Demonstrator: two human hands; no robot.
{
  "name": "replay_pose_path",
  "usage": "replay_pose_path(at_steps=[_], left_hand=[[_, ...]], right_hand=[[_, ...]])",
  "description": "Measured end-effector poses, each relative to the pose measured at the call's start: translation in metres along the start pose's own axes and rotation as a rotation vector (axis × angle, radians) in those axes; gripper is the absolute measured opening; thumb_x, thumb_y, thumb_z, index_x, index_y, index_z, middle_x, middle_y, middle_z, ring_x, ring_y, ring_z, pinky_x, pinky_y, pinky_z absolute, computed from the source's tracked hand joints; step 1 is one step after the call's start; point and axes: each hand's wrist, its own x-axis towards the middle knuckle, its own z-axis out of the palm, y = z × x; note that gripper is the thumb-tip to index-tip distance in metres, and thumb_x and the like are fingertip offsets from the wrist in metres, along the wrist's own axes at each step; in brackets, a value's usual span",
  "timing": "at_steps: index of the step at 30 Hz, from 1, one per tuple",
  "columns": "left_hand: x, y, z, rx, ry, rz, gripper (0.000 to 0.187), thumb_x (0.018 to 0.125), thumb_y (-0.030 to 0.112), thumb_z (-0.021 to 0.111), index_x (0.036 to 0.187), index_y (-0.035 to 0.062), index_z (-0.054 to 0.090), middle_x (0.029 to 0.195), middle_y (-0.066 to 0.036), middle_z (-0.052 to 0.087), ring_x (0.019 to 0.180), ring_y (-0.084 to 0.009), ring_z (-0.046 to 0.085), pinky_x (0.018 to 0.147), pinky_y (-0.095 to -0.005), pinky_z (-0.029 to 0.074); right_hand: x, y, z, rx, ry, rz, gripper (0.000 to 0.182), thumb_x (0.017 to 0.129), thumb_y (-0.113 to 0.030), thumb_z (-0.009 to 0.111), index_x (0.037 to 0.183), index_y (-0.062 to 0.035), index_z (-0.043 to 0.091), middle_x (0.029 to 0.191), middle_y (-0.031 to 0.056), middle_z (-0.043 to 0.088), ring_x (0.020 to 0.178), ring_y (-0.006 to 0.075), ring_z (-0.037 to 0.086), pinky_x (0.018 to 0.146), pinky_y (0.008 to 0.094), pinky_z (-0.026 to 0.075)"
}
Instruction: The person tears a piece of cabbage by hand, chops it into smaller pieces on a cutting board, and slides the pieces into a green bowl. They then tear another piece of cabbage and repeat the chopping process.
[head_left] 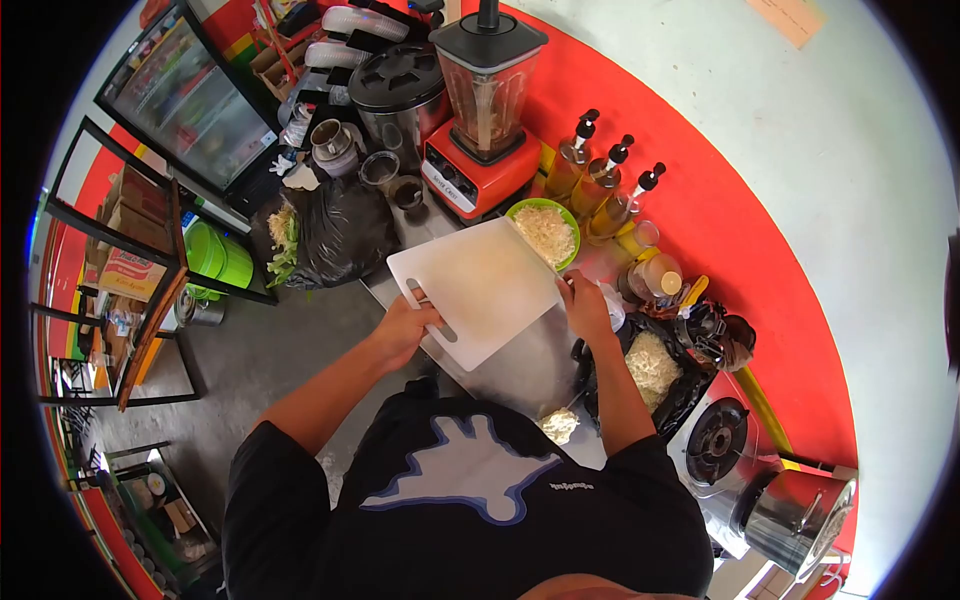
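A white cutting board [480, 285] is held tilted above the metal counter. My left hand [403, 332] is closed on its near-left end, with fingers through the handle slot. At the board's right edge my right hand [588, 302] is closed around what looks like the dark handle of a knife [566, 277]. Its thin blade seems to run along the board's far edge, hard to make out. Just beyond that edge stands a green bowl [571, 252] holding pale shreds, partly hidden by the board.
A red blender [478, 170] and several pump bottles [607, 195] line the red wall. Black bags lie on both sides; the right one holds pale shreds [650, 370]. A white clump [559, 426] lies near my body. To the right are a gas burner [717, 440] and steel pot [800, 520].
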Motion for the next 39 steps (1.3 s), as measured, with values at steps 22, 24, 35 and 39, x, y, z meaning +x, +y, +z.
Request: replay_pose_path(at_steps=[22,24,35,39], left_hand=[[0.016,0.045,-0.066,0.304,-0.174,0.028,0.051,0.071,-0.007,0.054,0.121,-0.0025,0.063,0.098,-0.005,0.069,0.090,-0.0135,0.061,0.083,-0.0278,0.045],[0.019,0.051,-0.076,0.308,-0.191,0.046,0.052,0.070,-0.007,0.054,0.121,-0.0030,0.063,0.099,-0.006,0.070,0.091,-0.0140,0.062,0.084,-0.0278,0.045],[0.049,0.057,-0.126,0.282,-0.373,-0.012,0.053,0.071,-0.008,0.051,0.123,-0.0028,0.060,0.104,-0.007,0.069,0.092,-0.0143,0.065,0.081,-0.0270,0.050],[0.063,0.058,-0.136,0.316,-0.445,-0.025,0.052,0.071,-0.009,0.051,0.122,-0.0033,0.061,0.102,-0.008,0.070,0.089,-0.0143,0.065,0.079,-0.0267,0.049]], right_hand=[[-0.014,-0.012,0.029,-0.168,0.253,0.249,0.032,0.102,-0.029,0.053,0.096,-0.0009,0.067,0.088,0.0266,0.069,0.085,0.0467,0.066,0.076,0.0541,0.052],[-0.012,-0.017,0.035,-0.189,0.245,0.296,0.033,0.103,-0.031,0.051,0.098,-0.0026,0.067,0.090,0.0254,0.069,0.087,0.0460,0.066,0.077,0.0544,0.052],[-0.030,-0.057,0.054,-0.352,0.319,0.424,0.035,0.103,-0.036,0.052,0.102,-0.0034,0.064,0.094,0.0214,0.070,0.087,0.0436,0.068,0.074,0.0532,0.055],[-0.044,-0.096,0.048,-0.337,0.393,0.528,0.035,0.103,-0.036,0.053,0.103,-0.0035,0.065,0.095,0.0217,0.070,0.088,0.0435,0.068,0.074,0.0529,0.054]])
